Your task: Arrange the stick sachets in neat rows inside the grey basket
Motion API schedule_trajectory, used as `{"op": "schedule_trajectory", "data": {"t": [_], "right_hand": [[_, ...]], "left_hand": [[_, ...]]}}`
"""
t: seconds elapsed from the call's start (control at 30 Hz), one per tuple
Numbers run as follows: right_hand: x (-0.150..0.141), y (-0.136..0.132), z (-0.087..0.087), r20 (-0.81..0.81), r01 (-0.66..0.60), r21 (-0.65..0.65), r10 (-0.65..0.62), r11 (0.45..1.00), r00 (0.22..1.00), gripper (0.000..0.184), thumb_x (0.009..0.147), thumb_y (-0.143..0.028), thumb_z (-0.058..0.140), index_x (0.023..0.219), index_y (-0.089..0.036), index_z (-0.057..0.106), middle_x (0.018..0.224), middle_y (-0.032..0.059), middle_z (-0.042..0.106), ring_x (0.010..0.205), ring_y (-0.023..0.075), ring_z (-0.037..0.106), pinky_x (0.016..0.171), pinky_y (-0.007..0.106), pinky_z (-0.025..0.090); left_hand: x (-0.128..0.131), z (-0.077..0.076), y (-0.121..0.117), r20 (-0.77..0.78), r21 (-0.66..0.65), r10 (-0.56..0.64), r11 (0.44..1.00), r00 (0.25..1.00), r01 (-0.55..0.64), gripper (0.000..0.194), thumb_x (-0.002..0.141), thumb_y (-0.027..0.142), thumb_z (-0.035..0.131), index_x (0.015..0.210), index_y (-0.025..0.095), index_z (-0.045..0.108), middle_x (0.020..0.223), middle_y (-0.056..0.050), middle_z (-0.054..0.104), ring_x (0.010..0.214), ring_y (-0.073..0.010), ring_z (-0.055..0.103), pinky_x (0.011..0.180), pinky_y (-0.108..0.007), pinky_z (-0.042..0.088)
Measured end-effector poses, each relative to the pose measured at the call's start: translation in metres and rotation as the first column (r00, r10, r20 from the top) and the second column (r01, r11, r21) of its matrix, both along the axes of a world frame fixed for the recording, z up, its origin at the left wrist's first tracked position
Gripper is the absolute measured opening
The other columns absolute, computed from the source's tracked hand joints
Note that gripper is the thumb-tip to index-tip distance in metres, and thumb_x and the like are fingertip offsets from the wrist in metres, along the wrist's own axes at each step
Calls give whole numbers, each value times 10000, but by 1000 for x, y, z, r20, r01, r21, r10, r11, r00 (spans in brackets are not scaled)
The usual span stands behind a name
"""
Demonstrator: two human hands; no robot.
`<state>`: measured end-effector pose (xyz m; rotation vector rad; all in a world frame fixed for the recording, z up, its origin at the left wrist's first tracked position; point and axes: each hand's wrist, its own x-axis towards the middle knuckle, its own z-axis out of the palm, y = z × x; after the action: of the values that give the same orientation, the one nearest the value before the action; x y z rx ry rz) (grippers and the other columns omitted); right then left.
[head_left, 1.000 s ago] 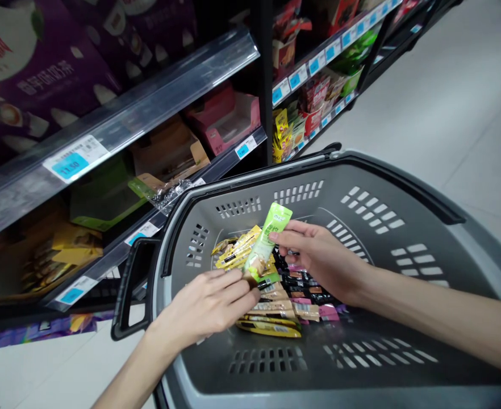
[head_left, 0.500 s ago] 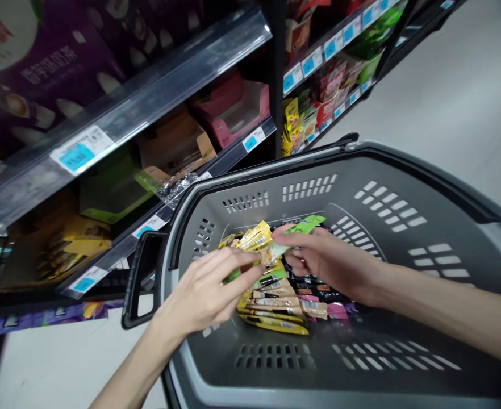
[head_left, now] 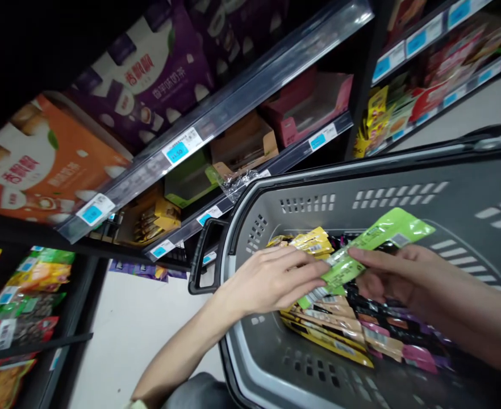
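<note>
A long green snack packet (head_left: pixel 376 236) is held over the grey shopping basket (head_left: pixel 271 392). My right hand (head_left: pixel 397 275) pinches it near the middle, thumb on top and fingers curled beneath. My left hand (head_left: pixel 271 281) has its fingers closed at the packet's lower left end. Whether one or two green packets overlap there I cannot tell. Below lie several yellow packets (head_left: pixel 314 241), tan packets (head_left: pixel 339 324) and black packets (head_left: pixel 363 301) in rows inside the basket. A pink-ended packet (head_left: pixel 418 358) lies among them.
A black basket handle (head_left: pixel 197 255) sticks out at the left rim, close to the lower shelf. On that shelf stand a pink carton (head_left: pixel 314 108), a brown carton (head_left: pixel 244 142) and a green carton (head_left: pixel 191 182). A price rail (head_left: pixel 229 102) juts out above. Bagged snacks (head_left: pixel 24 307) fill the left rack.
My view has swung left, so the basket and hands sit further right. The green packet is now turned to show more of its face. Both hands stay at it.
</note>
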<state>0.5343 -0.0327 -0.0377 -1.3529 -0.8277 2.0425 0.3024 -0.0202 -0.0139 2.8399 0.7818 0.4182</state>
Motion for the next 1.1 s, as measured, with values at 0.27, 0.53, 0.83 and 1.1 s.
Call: {"op": "schedule_trajectory", "data": {"t": [0.27,0.53,0.83,1.1], "right_hand": [[4,4,-8,-41,234,-141,-242,962,970,356,628,-512,807,910,-299,766,722,91,729,740,283,669,721,389,533],[-1,5,1,-187,157,-94,-172,983,967,322,800,-533,731,956,-252,734,993,72,734,783,201,644,632,283,497],[4,7,-3,-67,190,43,-187,981,980,275,764,-432,805,933,-226,736,795,5,661,686,129,533,585,219,426],[4,7,-5,-51,220,42,-218,975,975,287,711,-437,836,866,-214,740,817,24,654,659,138,524,569,235,451]], "left_hand": [[-2,-3,-1,77,57,-10,998,997,5,414,940,451,559,1196,128,596,1178,-124,646,1074,-210,609,901,-355,550],[-3,0,-4,460,-330,403,905,791,-270,182,920,151,606,1102,163,620,936,-44,733,825,-133,715,753,-233,578],[-6,1,0,330,-757,766,564,551,-330,209,941,400,587,1003,204,621,667,31,613,513,-90,593,439,-170,465],[-5,2,3,322,-485,667,726,671,-489,164,966,318,544,1007,194,643,855,-16,668,748,-136,649,685,-248,534]]}}
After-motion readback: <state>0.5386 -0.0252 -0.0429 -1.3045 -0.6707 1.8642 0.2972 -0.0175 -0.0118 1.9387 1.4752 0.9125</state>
